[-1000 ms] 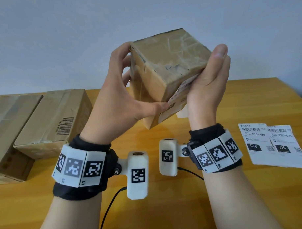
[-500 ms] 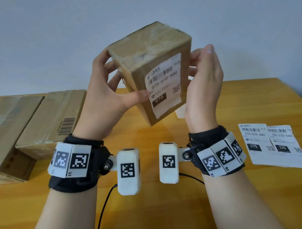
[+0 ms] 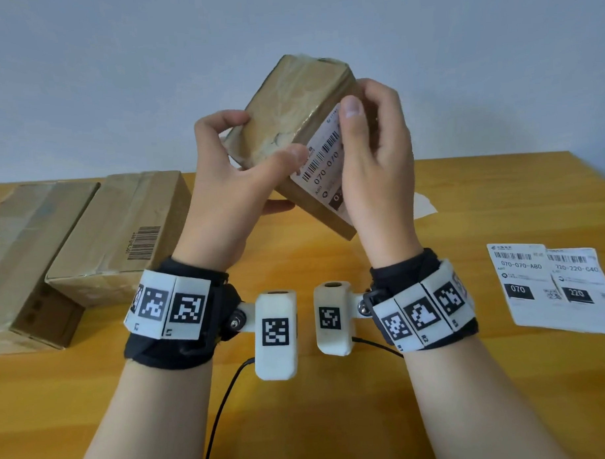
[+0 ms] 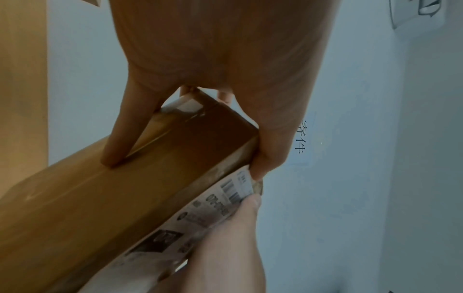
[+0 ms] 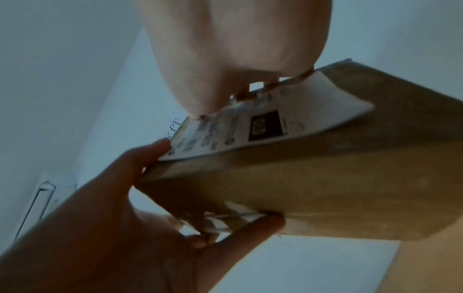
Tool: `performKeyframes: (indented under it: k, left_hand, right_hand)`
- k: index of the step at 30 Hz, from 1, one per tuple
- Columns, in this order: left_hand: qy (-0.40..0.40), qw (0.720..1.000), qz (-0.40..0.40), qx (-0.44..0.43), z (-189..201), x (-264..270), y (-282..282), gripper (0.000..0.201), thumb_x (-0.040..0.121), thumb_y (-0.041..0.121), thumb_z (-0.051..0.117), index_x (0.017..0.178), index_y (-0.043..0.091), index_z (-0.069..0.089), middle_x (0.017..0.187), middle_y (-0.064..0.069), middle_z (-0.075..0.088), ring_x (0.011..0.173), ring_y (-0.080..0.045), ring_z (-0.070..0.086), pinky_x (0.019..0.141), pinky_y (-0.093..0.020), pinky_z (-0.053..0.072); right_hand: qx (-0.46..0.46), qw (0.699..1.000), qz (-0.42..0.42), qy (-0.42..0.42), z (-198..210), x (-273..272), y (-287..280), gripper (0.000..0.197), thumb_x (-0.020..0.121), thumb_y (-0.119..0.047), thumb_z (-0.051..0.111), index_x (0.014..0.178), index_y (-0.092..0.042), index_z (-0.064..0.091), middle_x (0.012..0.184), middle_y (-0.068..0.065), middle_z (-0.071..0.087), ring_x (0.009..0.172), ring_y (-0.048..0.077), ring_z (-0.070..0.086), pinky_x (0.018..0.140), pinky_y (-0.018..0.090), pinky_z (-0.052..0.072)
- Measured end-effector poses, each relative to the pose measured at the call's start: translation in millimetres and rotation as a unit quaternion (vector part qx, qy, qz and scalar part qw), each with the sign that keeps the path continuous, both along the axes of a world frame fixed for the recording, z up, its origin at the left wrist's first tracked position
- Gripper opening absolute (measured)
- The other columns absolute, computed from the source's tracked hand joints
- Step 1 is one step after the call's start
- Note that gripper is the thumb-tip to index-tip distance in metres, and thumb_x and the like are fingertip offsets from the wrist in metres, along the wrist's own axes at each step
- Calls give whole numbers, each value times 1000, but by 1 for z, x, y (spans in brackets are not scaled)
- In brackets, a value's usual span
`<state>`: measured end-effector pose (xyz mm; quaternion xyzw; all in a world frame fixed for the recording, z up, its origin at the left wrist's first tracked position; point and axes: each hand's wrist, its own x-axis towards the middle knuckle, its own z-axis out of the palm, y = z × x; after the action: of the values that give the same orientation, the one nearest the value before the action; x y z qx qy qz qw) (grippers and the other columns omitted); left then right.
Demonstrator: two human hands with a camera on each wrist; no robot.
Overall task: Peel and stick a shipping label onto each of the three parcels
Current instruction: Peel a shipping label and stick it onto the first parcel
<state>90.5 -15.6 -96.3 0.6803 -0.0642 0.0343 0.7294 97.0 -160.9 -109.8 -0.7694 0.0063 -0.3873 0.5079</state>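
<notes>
Both hands hold a small brown parcel (image 3: 290,109) tilted in the air above the table. A white shipping label (image 3: 323,166) marked 070 lies on its near face. My left hand (image 3: 260,141) grips the parcel's left end, thumb on the label's corner and fingers behind. My right hand (image 3: 365,103) wraps the right side, its thumb pressing on the label's upper part. In the left wrist view the label (image 4: 200,208) runs along the parcel (image 4: 125,188) under the right thumb. In the right wrist view the label's (image 5: 275,123) far edge stands slightly off the parcel (image 5: 325,178).
Two larger parcels (image 3: 123,235) (image 3: 24,246) lie side by side at the table's left. Two loose labels (image 3: 519,283) (image 3: 581,288) lie overlapping at the right. A white scrap of backing paper (image 3: 425,206) sits behind my right hand. A black cable (image 3: 225,403) trails between my forearms.
The parcel has been turned so its labelled face points at me, then tipped over to the left. My right thumb has come round onto the label.
</notes>
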Motion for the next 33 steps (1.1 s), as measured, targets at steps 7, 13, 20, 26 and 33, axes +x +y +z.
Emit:
performKeyframes:
  k: [7,13,20,26,33]
  left_hand:
    - [5,1000,-7,10,5,-2,-1,83,71,26,84,146,25,49,124,-6,60,96,-16,79,71,-47,68]
    - [-12,1000,-6,22,8,-5,1,90,61,32,89,144,24,54,121,-3,61,94,-20,80,69,-47,68]
    - [-42,998,-23,32,11,-10,1,91,58,36,87,142,25,55,120,1,59,91,-23,81,68,-46,68]
    - [-69,997,-36,28,17,-15,2,93,57,34,88,143,22,54,124,-5,60,89,-24,81,65,-39,67]
    - [-83,996,-33,-15,23,-18,4,87,64,27,87,144,26,52,141,-12,57,104,-24,79,75,-47,68]
  right_hand:
    - [-61,994,-94,9,-5,-2,1,60,95,-68,34,127,-24,59,117,-9,55,112,15,52,102,41,26]
    - [-36,992,-110,38,-5,0,-8,59,94,-68,24,109,-23,59,105,-14,52,106,11,45,99,39,20]
    - [10,990,-134,37,-3,1,-12,44,97,-60,17,92,-30,49,96,-10,50,96,11,48,95,35,21]
    - [95,978,-181,-51,-4,5,-20,25,107,-43,30,83,-44,37,88,-12,50,82,-1,55,97,60,47]
    - [158,978,-137,-15,3,9,-23,29,99,-60,24,90,-40,43,105,-4,58,103,17,63,99,61,49]
